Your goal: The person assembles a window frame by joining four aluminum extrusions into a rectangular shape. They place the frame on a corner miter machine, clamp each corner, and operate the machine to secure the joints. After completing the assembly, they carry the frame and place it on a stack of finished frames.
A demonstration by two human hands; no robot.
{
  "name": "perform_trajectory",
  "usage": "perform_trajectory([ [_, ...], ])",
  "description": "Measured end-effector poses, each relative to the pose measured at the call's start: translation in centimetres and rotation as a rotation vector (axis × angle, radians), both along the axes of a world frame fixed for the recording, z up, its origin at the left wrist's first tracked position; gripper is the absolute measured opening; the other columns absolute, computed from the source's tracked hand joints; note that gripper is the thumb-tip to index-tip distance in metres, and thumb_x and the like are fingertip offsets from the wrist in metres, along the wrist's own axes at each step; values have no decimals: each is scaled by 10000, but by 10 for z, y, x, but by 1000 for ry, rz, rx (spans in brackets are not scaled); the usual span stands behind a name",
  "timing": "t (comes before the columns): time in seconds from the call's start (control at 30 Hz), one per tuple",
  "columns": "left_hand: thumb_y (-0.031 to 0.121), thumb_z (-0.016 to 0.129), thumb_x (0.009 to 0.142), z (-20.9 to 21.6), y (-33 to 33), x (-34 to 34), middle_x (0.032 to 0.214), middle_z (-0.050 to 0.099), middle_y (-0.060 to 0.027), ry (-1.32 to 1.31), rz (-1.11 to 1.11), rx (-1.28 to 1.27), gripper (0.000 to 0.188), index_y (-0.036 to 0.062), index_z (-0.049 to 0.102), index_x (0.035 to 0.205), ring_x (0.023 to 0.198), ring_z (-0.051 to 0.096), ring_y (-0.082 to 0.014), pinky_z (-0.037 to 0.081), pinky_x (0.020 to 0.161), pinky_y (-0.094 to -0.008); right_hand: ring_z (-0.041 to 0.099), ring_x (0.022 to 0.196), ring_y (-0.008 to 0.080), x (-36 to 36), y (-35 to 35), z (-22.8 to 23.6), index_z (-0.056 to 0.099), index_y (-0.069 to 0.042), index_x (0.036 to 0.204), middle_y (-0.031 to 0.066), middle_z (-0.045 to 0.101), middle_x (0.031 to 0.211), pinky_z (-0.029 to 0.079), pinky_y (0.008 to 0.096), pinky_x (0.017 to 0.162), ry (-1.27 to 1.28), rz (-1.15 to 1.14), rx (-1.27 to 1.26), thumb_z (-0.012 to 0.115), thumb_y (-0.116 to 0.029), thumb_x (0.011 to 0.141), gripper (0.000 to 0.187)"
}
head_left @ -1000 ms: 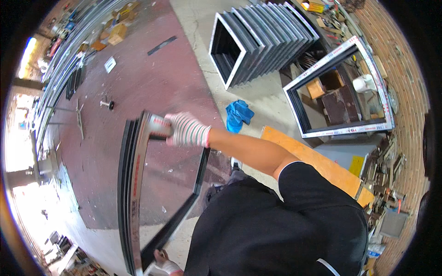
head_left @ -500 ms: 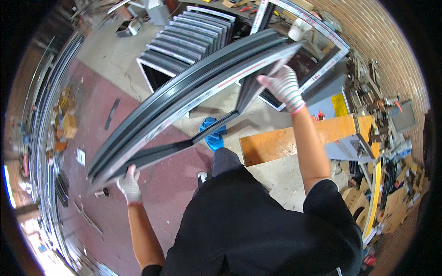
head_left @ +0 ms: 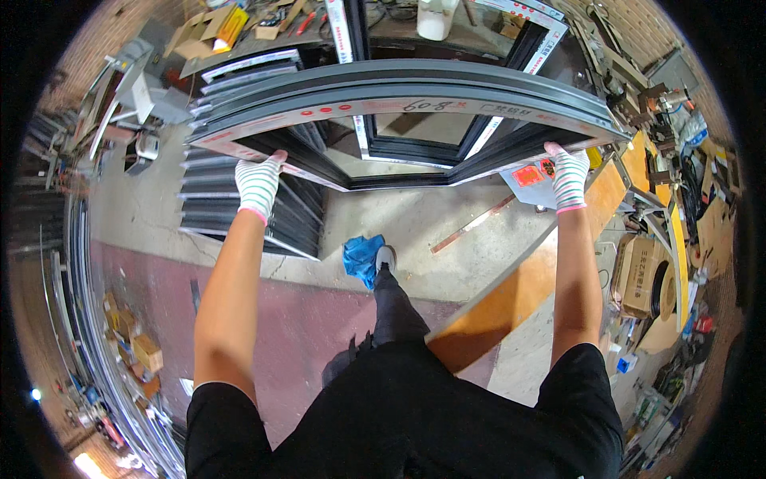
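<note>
A dark grey window frame (head_left: 399,89), with white protective film along its face, spans the space before me, held up level in both hands. My left hand (head_left: 259,184), in a white striped glove, is closed around its left side. Gripping the right side is my right hand (head_left: 570,174), gloved alike. Parts of the fingers are hidden behind the profile. Beyond it stands a second frame (head_left: 361,140) with white film strips, partly covered by the held one. Left of that, a row of similar dark frames (head_left: 251,184) leans together, close to my left hand.
An orange-brown board (head_left: 495,295) lies to my right. A blue cloth (head_left: 361,259) is on the floor by my shoe. Cardboard boxes (head_left: 641,275) and clutter line the right wall; long metal profiles (head_left: 100,319) run along the left. A bench at the back holds a white bucket (head_left: 436,20).
I have turned toward the back bench. The held frame has gone from a steep slant to nearly level, its left end rising with my left hand. Both hands keep their grip.
</note>
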State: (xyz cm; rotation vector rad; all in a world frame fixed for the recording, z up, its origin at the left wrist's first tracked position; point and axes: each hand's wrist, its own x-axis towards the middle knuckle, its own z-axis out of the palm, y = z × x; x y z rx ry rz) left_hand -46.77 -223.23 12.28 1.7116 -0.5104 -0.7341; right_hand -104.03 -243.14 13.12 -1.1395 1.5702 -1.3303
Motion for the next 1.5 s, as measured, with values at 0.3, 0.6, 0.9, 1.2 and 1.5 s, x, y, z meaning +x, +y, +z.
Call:
perform_trajectory([
  [0.3, -49, 825, 809, -94, -185, 17, 907, 669, -119, 12, -143, 74, 333, -50, 606, 1060, 708, 672, -213, 617, 639, -330, 650, 1053, 226, 6, -94, -75, 632, -7, 1327, 76, 711, 1221, 487, 336, 992, -76, -88, -22, 805, 62, 761, 596],
  [0.6, 271, 899, 816, -61, -280, 26, 1170, 743, -168, -218, -426, 173, 622, -54, 625, 1270, 1046, 693, -269, 522, 964, -377, 678, 1098, 260, 8, -192, -79, 583, 22, 1376, 156, 724, 1231, 502, 367, 996, 77, -19, 110, 826, -120, 840, 606],
  [0.9, 455, 659, 922, -102, 107, -8, 1340, 668, -237, -357, -1006, 731, 637, 11, 610, 1375, 1289, 612, -398, 467, 1104, -459, 649, 1205, 359, 240, 105, -242, 637, -65, 1350, 211, 686, 1294, 509, 454, 1031, 936, 1439, 663, 617, -484, 901, 614],
  [1.2, 426, 613, 918, -48, 780, 75, 1279, 715, -179, -139, -37, 1609, 483, 51, 765, 1183, 1196, 691, -330, 532, 1044, -437, 551, 1367, 374, 414, 383, -190, 559, -29, 1457, 225, 590, 1461, 424, 435, 1152, 680, 2125, 307, 543, -504, 991, 666],
  [1.5, 424, 579, 950, -118, 875, -152, 1261, 729, -150, 575, 262, 1181, 459, 106, 742, 1239, 1216, 667, -373, 537, 1000, -493, 650, 1192, 410, 564, 372, -192, 687, -82, 1302, 226, 686, 1290, 488, 497, 1059, 1694, 2273, -81, 547, -453, 982, 509],
])
